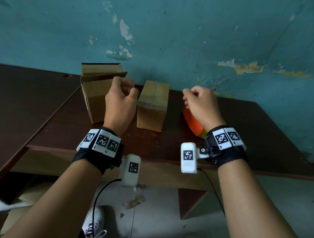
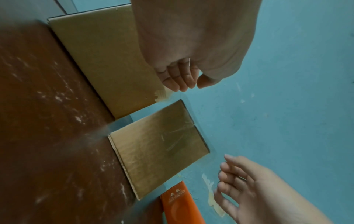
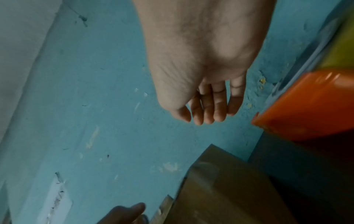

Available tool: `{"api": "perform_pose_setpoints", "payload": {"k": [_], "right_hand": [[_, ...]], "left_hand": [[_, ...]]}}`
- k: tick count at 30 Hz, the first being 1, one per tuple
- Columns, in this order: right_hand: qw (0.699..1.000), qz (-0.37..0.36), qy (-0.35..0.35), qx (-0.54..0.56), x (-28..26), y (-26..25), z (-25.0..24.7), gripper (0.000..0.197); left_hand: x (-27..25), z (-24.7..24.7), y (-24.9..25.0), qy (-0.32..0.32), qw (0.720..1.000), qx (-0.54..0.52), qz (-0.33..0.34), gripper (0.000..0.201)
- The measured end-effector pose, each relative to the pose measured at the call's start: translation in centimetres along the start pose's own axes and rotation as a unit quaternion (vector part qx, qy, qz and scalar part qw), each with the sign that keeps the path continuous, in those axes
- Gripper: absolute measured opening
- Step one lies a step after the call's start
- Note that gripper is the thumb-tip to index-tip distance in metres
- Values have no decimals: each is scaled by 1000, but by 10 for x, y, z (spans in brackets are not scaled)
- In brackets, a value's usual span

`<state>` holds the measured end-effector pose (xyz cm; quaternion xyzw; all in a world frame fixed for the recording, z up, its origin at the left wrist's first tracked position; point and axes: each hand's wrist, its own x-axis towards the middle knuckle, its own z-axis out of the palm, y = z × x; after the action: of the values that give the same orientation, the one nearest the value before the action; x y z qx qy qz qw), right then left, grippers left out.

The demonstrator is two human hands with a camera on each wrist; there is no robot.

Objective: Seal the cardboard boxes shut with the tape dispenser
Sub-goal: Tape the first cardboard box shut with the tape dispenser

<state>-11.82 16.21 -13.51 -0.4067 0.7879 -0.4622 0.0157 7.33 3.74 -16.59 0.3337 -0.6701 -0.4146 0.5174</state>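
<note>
While raised above the dark brown surface (image 1: pixel 242 134), holding nothing visible: left grip (image 1: pixel 119 106) and right grip (image 1: pixel 201 106), one to each side of the taped box (image 1: pixel 153 107).

Taped box: upright near the back of the surface, close to the teal wall (image 1: pixel 175 38), top flaps down with clear tape along the seam and down the near face.

Left of the taped box, a gap between them: open box (image 1: pixel 95 95), larger, flaps up and unsealed, back flap standing tallest by the wall.

Left grip: in front of the open box's right side as seen from the head camera, just left of the taped box, back of the hand up. Fingers loosely curled toward the palm, thumb tip close to the forefinger; nothing seen between them in the wrist view. Cannot tell whether touching the open box.

Right of the taped box, apart from it: orange tape dispenser (image 1: pixel 192 124), lying on the surface, a yellow part at its near end, mostly hidden beneath the right wrist.

Right grip: above the tape dispenser, right of the taped box, fingers relaxed and only slightly bent, empty, not closed on the dispenser.

Marker-covered camera bands on both wrists, nearer than the taped box. Below the surface's front edge: floor with a white shoe (image 1: pixel 94 223).
</note>
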Motion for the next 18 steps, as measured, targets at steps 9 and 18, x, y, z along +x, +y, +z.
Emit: {"api": "perform_pose_setpoints", "payload": {"k": [9,18], "right_hand": [[988,12,-127,83,-5,-12,33,27],[989,34,-124,77,-2,-1,47,18]], "left_hand": [[15,9,-7,-90,993,-26,-78,12],[15,13,-14,-96,980,-73,-156,13]]}}
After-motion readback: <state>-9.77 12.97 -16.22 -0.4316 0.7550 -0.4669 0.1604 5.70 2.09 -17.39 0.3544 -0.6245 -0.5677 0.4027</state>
